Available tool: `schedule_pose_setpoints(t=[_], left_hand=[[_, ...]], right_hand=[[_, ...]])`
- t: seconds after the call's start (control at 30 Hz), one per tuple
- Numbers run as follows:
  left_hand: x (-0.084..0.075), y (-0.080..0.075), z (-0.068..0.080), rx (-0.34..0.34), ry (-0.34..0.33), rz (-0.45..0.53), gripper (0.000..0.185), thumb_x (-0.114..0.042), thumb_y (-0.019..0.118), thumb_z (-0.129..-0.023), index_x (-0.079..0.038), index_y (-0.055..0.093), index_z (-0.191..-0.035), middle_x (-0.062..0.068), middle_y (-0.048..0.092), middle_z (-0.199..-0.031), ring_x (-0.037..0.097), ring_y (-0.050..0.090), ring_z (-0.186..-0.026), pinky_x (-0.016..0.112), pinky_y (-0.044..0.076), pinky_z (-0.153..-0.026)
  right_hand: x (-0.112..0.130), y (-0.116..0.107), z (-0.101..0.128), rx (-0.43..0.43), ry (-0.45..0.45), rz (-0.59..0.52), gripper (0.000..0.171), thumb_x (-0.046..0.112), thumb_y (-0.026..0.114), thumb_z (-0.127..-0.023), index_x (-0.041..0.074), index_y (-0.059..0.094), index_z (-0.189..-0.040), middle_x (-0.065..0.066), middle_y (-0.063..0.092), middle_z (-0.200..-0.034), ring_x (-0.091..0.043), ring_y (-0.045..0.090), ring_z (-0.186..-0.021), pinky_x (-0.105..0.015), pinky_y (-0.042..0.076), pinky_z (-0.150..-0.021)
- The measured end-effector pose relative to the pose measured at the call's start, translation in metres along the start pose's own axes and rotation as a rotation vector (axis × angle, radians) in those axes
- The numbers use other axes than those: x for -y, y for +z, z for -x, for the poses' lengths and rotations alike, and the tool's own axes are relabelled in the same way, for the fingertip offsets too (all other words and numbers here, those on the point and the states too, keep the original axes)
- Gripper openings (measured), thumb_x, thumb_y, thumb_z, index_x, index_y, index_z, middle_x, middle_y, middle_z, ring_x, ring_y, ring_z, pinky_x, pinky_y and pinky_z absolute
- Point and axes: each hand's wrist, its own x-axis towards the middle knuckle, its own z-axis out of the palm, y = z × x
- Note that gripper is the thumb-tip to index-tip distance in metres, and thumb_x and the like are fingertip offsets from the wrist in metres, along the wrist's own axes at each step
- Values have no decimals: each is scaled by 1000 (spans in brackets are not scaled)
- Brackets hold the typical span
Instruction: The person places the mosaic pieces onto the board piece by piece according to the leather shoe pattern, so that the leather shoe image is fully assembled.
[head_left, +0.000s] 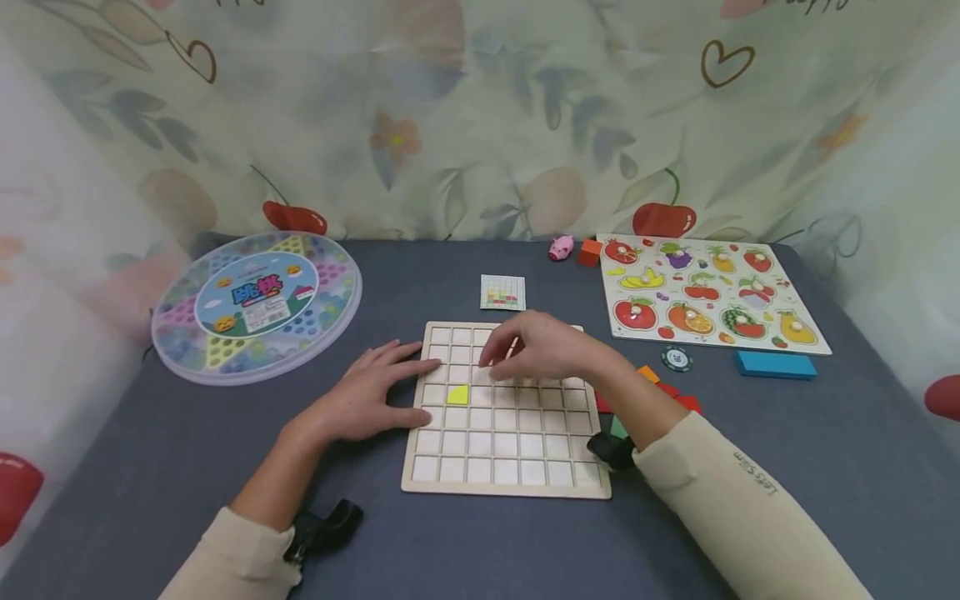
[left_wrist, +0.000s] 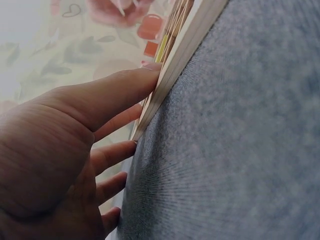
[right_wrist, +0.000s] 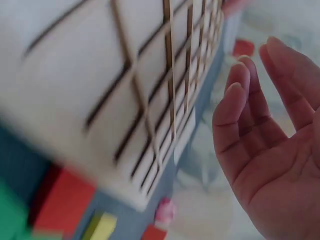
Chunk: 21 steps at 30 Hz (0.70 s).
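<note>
Two hands are on the wooden grid board (head_left: 506,408), which looks stiff and light: left hand (head_left: 360,400) fingers lie flat against its edge, right hand (head_left: 547,346) hovers loose, holding nothing

We see the grid board (head_left: 506,433) at the middle of the table (head_left: 825,467), a small card (head_left: 502,292) behind it, the round game box (head_left: 257,304) far left, the fruit puzzle (head_left: 708,292) behind right, loose blocks (head_left: 667,392) just right of the board
</note>
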Motion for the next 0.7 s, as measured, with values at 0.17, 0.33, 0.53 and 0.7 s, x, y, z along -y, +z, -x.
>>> schedule_pose_setpoints(t=[0.17, 0.33, 0.53, 0.7], left_hand=[[1, 1, 0, -5, 17, 9, 74, -47, 76, -92, -24, 48, -157, 11, 27, -171, 45, 11, -159, 70, 8, -123], [1, 1, 1, -17, 29, 19, 74, -45, 76, -92, -24, 48, -157, 12, 27, -171, 45, 11, -159, 70, 8, -123], [3, 2, 2, -29, 28, 20, 74, -44, 77, -91, -23, 49, -156, 13, 28, -170, 46, 12, -158, 71, 8, -123], [2, 3, 2, -27, 30, 21, 74, -47, 77, -91, -24, 49, -156, 13, 29, -170, 47, 12, -158, 72, 9, -122]], right_hand=[[-20, -23, 31, -73, 59, -16, 23, 19, 76, -94, 11, 78, -116, -3, 74, -103, -22, 66, -94, -34, 56, -81], [-45, -41, 60, -144, 142, 14, 23, 20, 76, -95, 10, 77, -116, -4, 74, -104, -22, 64, -92, -34, 56, -78], [-70, -43, 77, -195, 212, 123, 24, 18, 76, -94, 6, 76, -115, -8, 72, -104, -23, 64, -90, -34, 55, -77], [-80, -36, 77, -185, 267, 225, 24, 19, 80, -91, 6, 75, -111, -8, 72, -102, -23, 63, -94, -41, 55, -85]])
